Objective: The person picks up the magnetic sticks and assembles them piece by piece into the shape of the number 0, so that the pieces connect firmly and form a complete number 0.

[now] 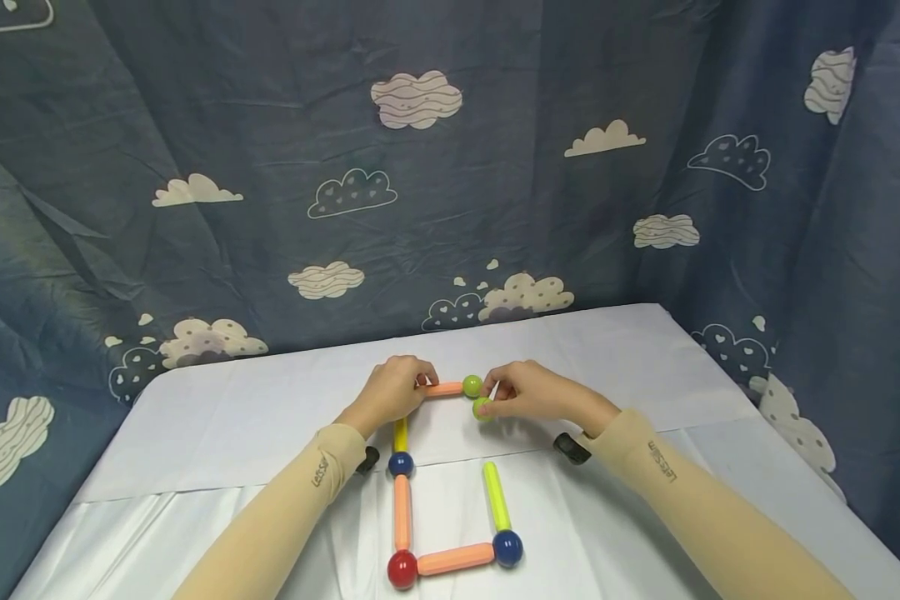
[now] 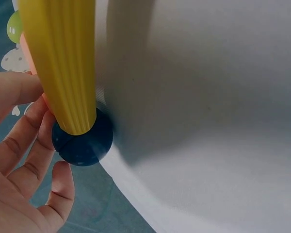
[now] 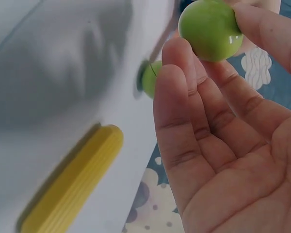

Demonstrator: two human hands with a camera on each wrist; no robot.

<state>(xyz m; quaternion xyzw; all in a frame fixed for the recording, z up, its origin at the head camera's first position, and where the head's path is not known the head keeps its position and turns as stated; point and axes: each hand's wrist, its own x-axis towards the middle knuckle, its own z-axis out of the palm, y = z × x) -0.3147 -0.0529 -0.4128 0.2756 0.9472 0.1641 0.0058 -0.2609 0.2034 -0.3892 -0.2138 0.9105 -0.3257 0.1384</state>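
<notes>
Between the thumb and fingers of my right hand [image 1: 536, 392] is a green ball [image 3: 211, 30], held off the cloth. Just behind it, a second green ball [image 1: 472, 386] sits at the right end of an orange rod [image 1: 446, 389]. My left hand [image 1: 397, 387] pinches that rod near its left end. Beside the left fingers, a dark blue ball [image 2: 85, 145] joins a yellow rod [image 2: 63, 63]; the hand hides this ball in the head view. The yellow rod runs forward to another blue ball [image 1: 401, 463].
Nearer, an orange rod [image 1: 402, 512] leads to a red ball [image 1: 402, 570]. Another orange rod [image 1: 456, 559] links it to a blue ball [image 1: 507, 549], from which a yellow-green rod [image 1: 497, 496] points back. White cloth [image 1: 255, 442] covers the table; a cloud-patterned curtain [image 1: 495, 183] stands behind.
</notes>
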